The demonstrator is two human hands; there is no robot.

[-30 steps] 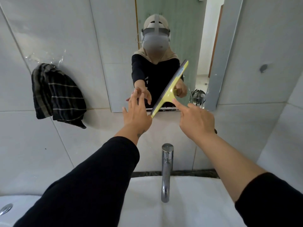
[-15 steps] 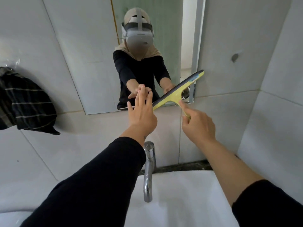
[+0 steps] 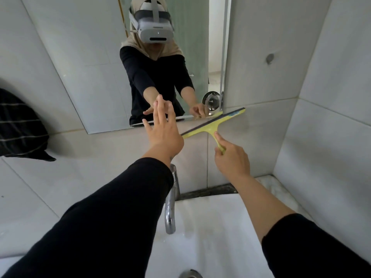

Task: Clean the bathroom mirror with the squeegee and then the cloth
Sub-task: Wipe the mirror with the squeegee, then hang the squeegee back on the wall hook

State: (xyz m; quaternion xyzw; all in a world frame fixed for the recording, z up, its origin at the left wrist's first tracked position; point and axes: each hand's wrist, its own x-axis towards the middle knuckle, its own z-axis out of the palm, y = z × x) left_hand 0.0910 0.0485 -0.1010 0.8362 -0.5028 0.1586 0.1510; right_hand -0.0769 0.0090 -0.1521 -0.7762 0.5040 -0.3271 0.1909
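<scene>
Right hand (image 3: 230, 159) pinches the handle of the yellow squeegee (image 3: 212, 125); its blade lies tilted across the mirror's (image 3: 90, 67) lower right corner and the wall tile. Left hand (image 3: 163, 129) is spread flat, fingers apart, at the mirror's lower edge. Dark striped cloth (image 3: 20, 127) hangs far left.

A home bathroom: a white washbasin (image 3: 210, 227) with a chrome tap (image 3: 171, 205) stands against pale tiled walls (image 3: 271, 121), a mirror (image 3: 96, 67) hangs above the basin, and a dark striped cloth (image 3: 22, 127) hangs left of the mirror.
</scene>
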